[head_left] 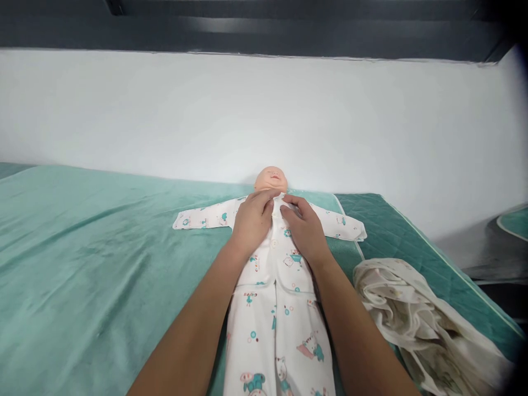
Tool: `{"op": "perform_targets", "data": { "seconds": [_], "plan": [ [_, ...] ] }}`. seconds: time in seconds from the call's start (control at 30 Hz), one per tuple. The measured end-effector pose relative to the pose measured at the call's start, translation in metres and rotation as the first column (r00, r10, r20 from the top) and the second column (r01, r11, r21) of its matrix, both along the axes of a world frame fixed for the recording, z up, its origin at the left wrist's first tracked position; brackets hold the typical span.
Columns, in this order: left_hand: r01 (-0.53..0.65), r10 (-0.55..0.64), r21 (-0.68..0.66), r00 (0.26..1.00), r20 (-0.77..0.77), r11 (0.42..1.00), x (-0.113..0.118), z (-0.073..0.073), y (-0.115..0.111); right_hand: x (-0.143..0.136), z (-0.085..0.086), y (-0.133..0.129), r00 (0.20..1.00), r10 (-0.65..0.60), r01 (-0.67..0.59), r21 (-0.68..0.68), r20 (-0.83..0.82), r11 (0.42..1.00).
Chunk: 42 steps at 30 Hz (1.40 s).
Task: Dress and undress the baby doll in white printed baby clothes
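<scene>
Left hand [252,223] and right hand [304,228], fingers bent, grip unclear, flank the upper front of the white printed fabric babysuit [264,269], lying lengthwise toward the green-covered bed's [103,247] wall-side edge.

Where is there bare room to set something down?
Widest: the blanket left of the doll, up to the wall. Smaller: the mattress between wall, right sleeve and cloth. Crowded: the shirt, under left hand and right hand.

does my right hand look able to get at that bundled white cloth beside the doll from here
Probably yes: the bundled white cloth lies just outside your right forearm, with nothing visible between them. Your right hand is on the doll's patterned shirt, so it would have to come back and outward.
</scene>
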<state>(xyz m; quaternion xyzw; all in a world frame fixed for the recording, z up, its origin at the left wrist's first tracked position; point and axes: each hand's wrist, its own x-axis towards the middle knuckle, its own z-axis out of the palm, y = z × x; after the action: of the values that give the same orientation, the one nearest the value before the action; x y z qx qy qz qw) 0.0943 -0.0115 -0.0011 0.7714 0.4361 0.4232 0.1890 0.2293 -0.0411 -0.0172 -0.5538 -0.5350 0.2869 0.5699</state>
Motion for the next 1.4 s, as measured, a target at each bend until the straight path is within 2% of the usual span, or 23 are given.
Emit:
{"op": "perform_targets", "data": {
  "seconds": [0.17, 0.3, 0.43, 0.57, 0.67, 0.97, 1.1, 1.2, 1.4],
  "plan": [
    [0.013, -0.013, 0.003, 1.0, 0.026, 1.0, 0.0, 0.001, -0.001, 0.0, -0.002, 0.002, 0.999, -0.002, 0.003, 0.011, -0.052, 1.0],
    [-0.028, 0.027, 0.005, 0.994, 0.102, 1.0, 0.0, 0.0, -0.006, 0.001, -0.003, -0.002, 0.999, 0.019, -0.016, 0.085, -0.035, 0.996],
    [-0.071, 0.068, 0.018, 0.992, 0.109, 0.997, -0.006, -0.005, -0.027, 0.0, -0.004, -0.017, 0.996, 0.017, -0.027, 0.122, 0.082, 0.992],
    [-0.012, 0.006, 0.054, 0.994, 0.106, 0.998, -0.017, -0.012, -0.05, 0.001, -0.012, -0.036, 0.987, 0.045, -0.067, 0.139, 0.156, 0.988],
    [0.003, -0.006, 0.029, 0.994, 0.108, 1.0, -0.022, -0.014, -0.057, 0.002, -0.016, -0.047, 0.974, 0.07, -0.101, 0.137, 0.213, 0.985],
    [0.044, -0.017, -0.11, 0.973, 0.231, 0.993, -0.024, -0.012, -0.058, -0.001, -0.015, -0.054, 0.973, 0.03, -0.067, 0.157, 0.227, 0.985],
    [0.041, -0.022, -0.076, 0.972, 0.234, 0.996, -0.023, -0.013, -0.059, -0.002, -0.014, -0.054, 0.968, 0.032, -0.075, 0.164, 0.25, 0.984],
    [-0.005, 0.012, -0.033, 0.977, 0.212, 0.999, -0.021, -0.015, -0.057, -0.002, -0.014, -0.055, 0.965, 0.032, -0.077, 0.163, 0.261, 0.984],
    [-0.059, 0.072, -0.076, 0.979, 0.189, 0.995, -0.015, -0.016, -0.045, -0.001, -0.015, -0.054, 0.954, 0.044, -0.095, 0.16, 0.296, 0.983]
  ]
}}
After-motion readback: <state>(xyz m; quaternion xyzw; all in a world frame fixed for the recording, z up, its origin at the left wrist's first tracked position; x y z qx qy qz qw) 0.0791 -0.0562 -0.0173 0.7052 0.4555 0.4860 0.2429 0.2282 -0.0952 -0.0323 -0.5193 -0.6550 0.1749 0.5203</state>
